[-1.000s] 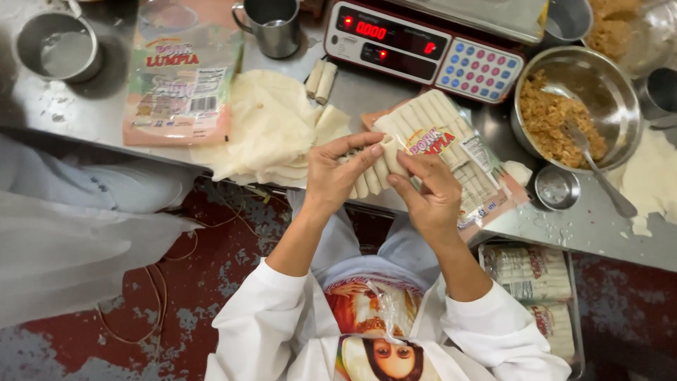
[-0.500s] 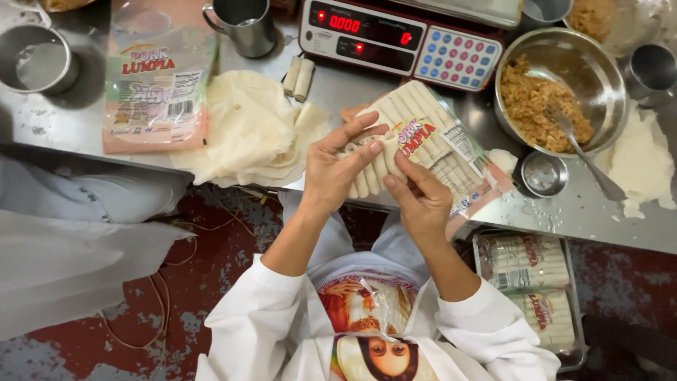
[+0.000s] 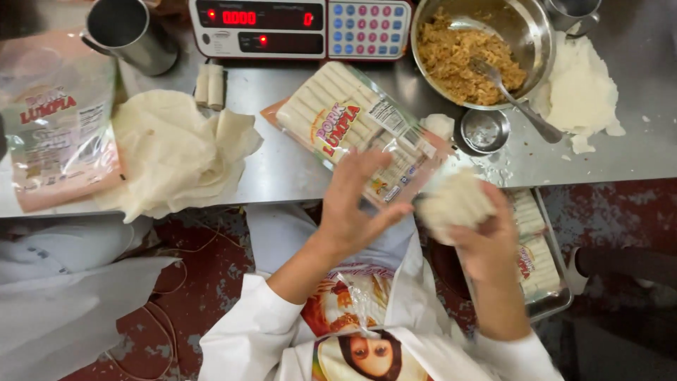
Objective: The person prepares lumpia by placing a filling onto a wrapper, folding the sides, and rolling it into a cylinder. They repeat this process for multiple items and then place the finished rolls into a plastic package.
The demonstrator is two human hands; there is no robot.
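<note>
A clear packet of white rolls with a red label lies slanted on the steel table, its near end over the table edge. My left hand grips that near end, fingers on top and thumb beneath. To its right, my right hand holds a white crumpled wad just below the table edge; it is blurred. Both sleeves are white.
A scale with red digits stands at the back. A steel bowl of brown filling holds a spoon. Also here: a small steel cup, a pile of thin wrappers, two loose rolls, an empty bag, a mug, and a tray of packets below the table.
Both hands held the packet at the table edge before. Now my right hand has let go and moved right and down with a white wad. The view shifted left.
</note>
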